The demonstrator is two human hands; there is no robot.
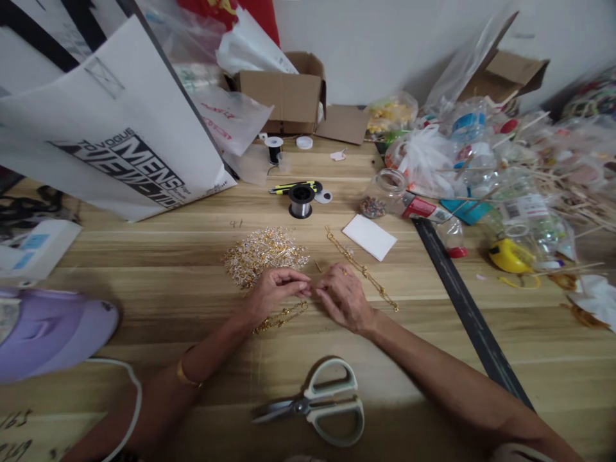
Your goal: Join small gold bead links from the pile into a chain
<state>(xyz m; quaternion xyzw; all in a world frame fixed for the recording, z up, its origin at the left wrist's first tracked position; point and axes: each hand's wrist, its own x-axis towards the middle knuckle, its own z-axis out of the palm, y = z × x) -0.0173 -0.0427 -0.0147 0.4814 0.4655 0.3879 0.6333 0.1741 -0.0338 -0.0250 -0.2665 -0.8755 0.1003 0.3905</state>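
Observation:
My left hand (280,292) is closed in a pinch beside a pile of small gold and clear beads (260,253); what its fingertips hold is too small to make out. Close on its right, my right hand (345,296) is also pinched, its content hidden. A gold chain (280,317) lies under and beside my left hand. Another gold chain (360,268) stretches diagonally past my right hand. White-handled scissors (315,403) rest near the front edge, blades toward the left.
Behind the beads stand a wire spool (301,201) and a yellow cutter (283,188). A folded white paper (369,237), a bead jar (382,192) and a black strip (471,314) are at right. A purple appliance (62,330) and white bag (125,128) stand left.

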